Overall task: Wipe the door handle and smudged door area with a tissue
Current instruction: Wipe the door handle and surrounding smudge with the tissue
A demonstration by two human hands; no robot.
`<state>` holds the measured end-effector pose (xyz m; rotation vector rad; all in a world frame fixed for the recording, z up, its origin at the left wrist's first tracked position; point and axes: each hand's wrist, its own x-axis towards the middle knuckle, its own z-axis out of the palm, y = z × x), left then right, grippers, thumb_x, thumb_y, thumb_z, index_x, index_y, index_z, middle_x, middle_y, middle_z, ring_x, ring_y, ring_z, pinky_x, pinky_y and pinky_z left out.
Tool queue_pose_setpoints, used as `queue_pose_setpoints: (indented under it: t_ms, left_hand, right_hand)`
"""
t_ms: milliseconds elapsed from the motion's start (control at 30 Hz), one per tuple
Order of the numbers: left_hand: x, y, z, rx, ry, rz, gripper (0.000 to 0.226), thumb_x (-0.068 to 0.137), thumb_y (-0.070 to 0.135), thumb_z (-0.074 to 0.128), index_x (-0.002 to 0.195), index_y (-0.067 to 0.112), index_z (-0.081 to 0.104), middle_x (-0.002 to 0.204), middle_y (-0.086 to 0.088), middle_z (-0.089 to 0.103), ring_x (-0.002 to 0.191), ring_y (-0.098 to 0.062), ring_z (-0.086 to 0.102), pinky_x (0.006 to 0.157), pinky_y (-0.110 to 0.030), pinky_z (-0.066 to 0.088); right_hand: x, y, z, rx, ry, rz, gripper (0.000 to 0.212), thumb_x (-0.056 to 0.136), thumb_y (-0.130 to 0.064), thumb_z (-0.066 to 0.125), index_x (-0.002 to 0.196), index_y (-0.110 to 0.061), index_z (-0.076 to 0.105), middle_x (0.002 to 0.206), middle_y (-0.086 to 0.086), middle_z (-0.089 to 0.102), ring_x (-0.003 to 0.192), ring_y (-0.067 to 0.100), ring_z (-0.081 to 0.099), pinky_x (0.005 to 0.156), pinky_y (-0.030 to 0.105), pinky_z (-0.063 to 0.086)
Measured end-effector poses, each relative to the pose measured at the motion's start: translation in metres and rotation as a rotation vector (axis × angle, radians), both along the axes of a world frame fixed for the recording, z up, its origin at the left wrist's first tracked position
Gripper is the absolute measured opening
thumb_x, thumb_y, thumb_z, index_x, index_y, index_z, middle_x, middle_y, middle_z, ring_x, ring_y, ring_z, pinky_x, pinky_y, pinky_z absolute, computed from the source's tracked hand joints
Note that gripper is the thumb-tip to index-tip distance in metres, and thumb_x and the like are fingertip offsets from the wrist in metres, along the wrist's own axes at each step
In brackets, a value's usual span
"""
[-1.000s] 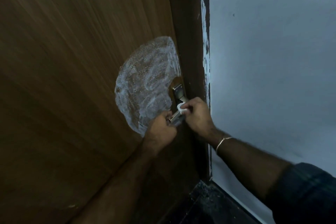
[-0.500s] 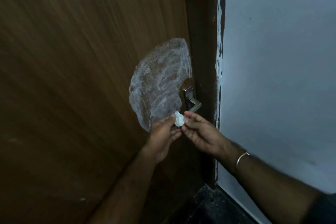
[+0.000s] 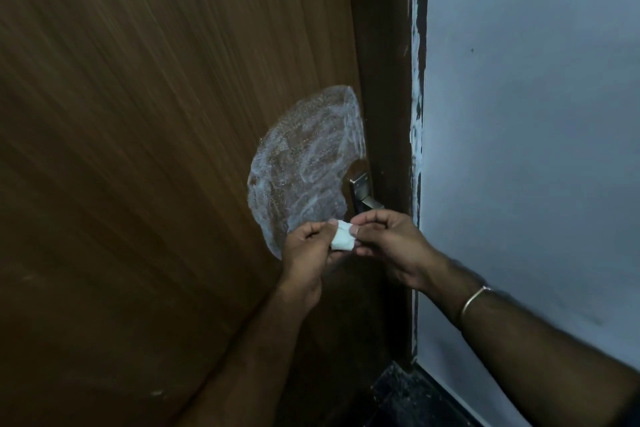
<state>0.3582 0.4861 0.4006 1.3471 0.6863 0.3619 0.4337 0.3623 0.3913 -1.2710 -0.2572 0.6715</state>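
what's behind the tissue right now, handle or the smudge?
Neither squarely. The tissue, pinched by the left hand and right hand, sits below the handle, in front of the smudge's lower edge and bare door. What is directly behind it is covered.

Dim, bluish cast, soft blur, wide-angle warp
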Motion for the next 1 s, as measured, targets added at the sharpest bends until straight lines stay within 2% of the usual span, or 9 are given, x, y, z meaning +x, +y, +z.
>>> queue_pose_setpoints:
  t_ms: [100,233,433,500,600,667,733,833,1000]
  left_hand:
    - [0.003,-0.001,0.000,0.113,0.015,0.019,0.012,0.094,0.018,0.065,0.087,0.009,0.067,0.084,-0.007,0.068,0.072,-0.013,0.063,0.058,-0.025,0.050]
    - [0.007,0.000,0.005,0.092,0.028,0.034,0.014,0.094,0.016,0.064,0.080,0.013,0.064,0.081,-0.007,0.069,0.073,-0.016,0.063,0.061,-0.028,0.049]
    - [0.002,-0.005,0.007,0.126,0.084,-0.038,0.024,0.095,0.031,0.063,0.079,0.014,0.062,0.070,-0.003,0.064,0.062,-0.014,0.059,0.056,-0.027,0.045]
    - [0.000,-0.007,0.008,0.098,0.053,-0.096,0.026,0.092,0.036,0.067,0.094,0.010,0.064,0.082,-0.006,0.070,0.072,-0.015,0.065,0.060,-0.029,0.049]
    - [-0.002,-0.008,0.007,-0.033,-0.016,-0.182,0.039,0.084,0.017,0.076,0.117,0.011,0.057,0.102,-0.010,0.074,0.088,-0.019,0.072,0.068,-0.029,0.056]
    - [-0.001,-0.009,0.003,-0.027,-0.029,-0.212,0.046,0.082,0.002,0.076,0.121,0.012,0.054,0.100,-0.008,0.074,0.090,-0.021,0.072,0.072,-0.032,0.056]
    - [-0.001,-0.010,0.001,0.017,-0.025,-0.213,0.047,0.082,-0.003,0.074,0.122,0.012,0.053,0.096,-0.006,0.073,0.090,-0.020,0.070,0.070,-0.032,0.055]
    - [0.001,-0.009,0.002,-0.013,-0.044,-0.197,0.041,0.087,0.001,0.071,0.123,0.013,0.054,0.096,-0.008,0.072,0.083,-0.017,0.068,0.068,-0.030,0.055]
    - [0.001,-0.006,0.005,-0.061,-0.104,-0.240,0.041,0.082,0.024,0.075,0.120,0.023,0.059,0.090,-0.002,0.074,0.084,-0.017,0.069,0.074,-0.031,0.056]
  right_hand:
    - [0.002,-0.004,0.000,-0.025,-0.147,-0.017,0.017,0.086,0.001,0.069,0.101,-0.006,0.071,0.105,0.023,0.070,0.088,0.022,0.067,0.074,0.027,0.056]
    - [0.000,-0.013,-0.002,0.085,-0.262,0.106,0.042,0.084,0.010,0.066,0.121,-0.011,0.065,0.114,0.006,0.071,0.107,0.015,0.067,0.092,0.028,0.055]
    - [0.004,-0.012,0.000,-0.186,-0.590,-0.044,0.015,0.083,-0.005,0.074,0.093,-0.016,0.076,0.091,-0.003,0.073,0.086,0.007,0.069,0.078,0.021,0.057]
    - [0.008,-0.014,-0.003,-0.186,-0.574,-0.084,0.014,0.084,-0.007,0.074,0.094,-0.017,0.075,0.087,0.001,0.073,0.079,0.008,0.068,0.073,0.018,0.056]
    - [0.011,-0.013,-0.003,-0.095,-0.363,-0.168,0.013,0.087,-0.005,0.070,0.098,-0.010,0.071,0.087,0.014,0.070,0.071,0.013,0.065,0.064,0.020,0.055]
    - [0.010,-0.011,0.000,0.043,-0.123,-0.168,0.012,0.090,-0.001,0.064,0.102,-0.004,0.066,0.081,0.014,0.069,0.062,0.012,0.063,0.054,0.021,0.052]
    - [0.009,-0.011,0.003,0.118,0.009,-0.151,0.012,0.092,-0.001,0.061,0.104,-0.005,0.063,0.075,0.006,0.070,0.059,0.010,0.061,0.053,0.022,0.050]
    - [0.008,-0.015,0.007,0.111,-0.020,-0.149,0.016,0.090,0.000,0.063,0.106,-0.004,0.064,0.076,0.005,0.070,0.064,0.012,0.063,0.056,0.023,0.051]
    - [0.004,-0.020,0.009,-0.056,-0.322,-0.246,0.014,0.086,0.000,0.069,0.097,-0.009,0.069,0.081,0.005,0.067,0.070,0.004,0.064,0.066,0.019,0.054]
